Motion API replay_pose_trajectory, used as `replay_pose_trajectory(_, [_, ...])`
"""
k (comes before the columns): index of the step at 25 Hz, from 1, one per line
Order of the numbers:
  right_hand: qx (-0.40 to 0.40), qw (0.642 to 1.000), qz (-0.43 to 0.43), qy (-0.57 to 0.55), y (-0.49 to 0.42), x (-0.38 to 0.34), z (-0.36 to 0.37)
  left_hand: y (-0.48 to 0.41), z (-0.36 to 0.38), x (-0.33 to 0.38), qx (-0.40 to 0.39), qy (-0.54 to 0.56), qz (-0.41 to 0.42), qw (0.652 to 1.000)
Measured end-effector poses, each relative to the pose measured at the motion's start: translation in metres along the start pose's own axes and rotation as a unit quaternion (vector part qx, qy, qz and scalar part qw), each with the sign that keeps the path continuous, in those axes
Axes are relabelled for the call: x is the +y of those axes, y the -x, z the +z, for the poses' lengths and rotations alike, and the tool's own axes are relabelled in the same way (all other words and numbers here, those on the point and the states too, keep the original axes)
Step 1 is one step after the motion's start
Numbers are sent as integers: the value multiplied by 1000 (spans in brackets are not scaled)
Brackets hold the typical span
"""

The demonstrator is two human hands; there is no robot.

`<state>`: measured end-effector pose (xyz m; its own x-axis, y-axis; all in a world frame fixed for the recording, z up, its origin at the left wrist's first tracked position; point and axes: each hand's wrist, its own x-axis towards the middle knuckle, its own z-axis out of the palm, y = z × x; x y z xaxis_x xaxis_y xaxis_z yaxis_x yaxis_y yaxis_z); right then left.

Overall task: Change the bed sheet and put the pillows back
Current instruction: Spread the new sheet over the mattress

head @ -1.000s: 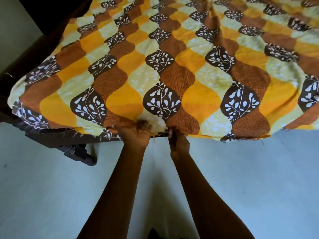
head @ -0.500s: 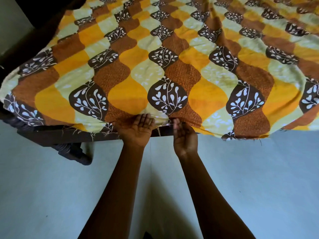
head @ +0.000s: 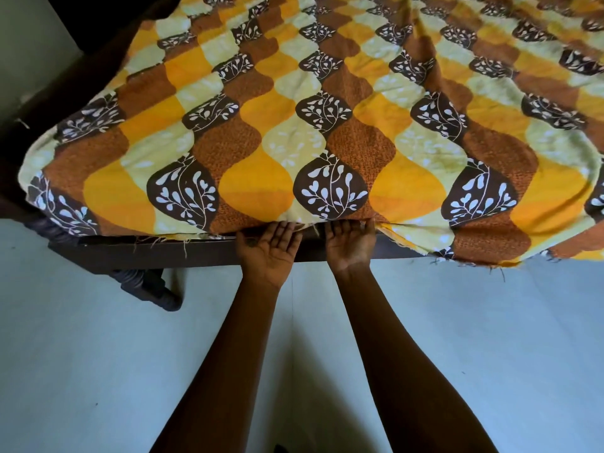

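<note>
The bed sheet (head: 327, 142) lies spread over the bed. It has wavy shapes in orange, yellow, pale green and brown, and dark brown shapes with white leaves on them. It fills most of the top of the view.

Two bare arms reach from the bottom of the view up to the near edge of the bed. The left hand (head: 268, 253) and the right hand (head: 349, 248) sit side by side, close but not touching. Both palms face up. The fingers (head: 284, 228) of the left hand are straight and close together, and they go under the edge of the sheet. The fingers (head: 343, 227) of the right hand do the same. The tips of all the fingers are hidden under the cloth. Neither hand is wrapped around anything.

Left of the hands the sheet ends just at the top of the dark wooden bed frame (head: 147, 253), and some loose threads (head: 184, 248) hang down from its edge. Right of the hands the sheet hangs lower and covers the frame.

A dark, round bed leg (head: 153, 289) stands under the left part of the frame. The floor (head: 81, 354) below is pale and smooth. The arms throw a dark shadow on it.
</note>
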<state>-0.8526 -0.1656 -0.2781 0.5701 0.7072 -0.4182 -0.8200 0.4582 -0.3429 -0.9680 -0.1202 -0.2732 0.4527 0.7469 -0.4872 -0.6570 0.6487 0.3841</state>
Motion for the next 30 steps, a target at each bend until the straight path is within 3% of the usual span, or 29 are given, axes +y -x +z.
replay_pose_trajectory(3, [53,997,-10,58,25,5,-17,8,-15,18,72,-86,38,993])
replay_pose_trajectory(6, [45,996,42,71,55,31,-17,23,-33,53,130,-26,130,983])
replay_pose_trajectory(9, [7,991,100,88,63,65,-1,29,-44,86,130,33,173,976])
replay_pose_trajectory(15, [16,988,94,121,54,94,15,19,-41,114,70,38,119,990])
replay_pose_trajectory(19, [102,973,40,203,48,98,6,12,-41,126,78,48,88,992])
replay_pose_trajectory(22, [147,957,52,247,42,99,9,13,-46,126,81,50,82,992])
replay_pose_trajectory(25, [175,958,43,225,36,96,18,14,-48,125,73,58,83,992])
replay_pose_trajectory(28, [163,972,45,162,39,94,22,15,-45,125,65,81,83,991])
replay_pose_trajectory(30, [107,983,49,143,43,95,24,16,-43,124,56,93,80,991])
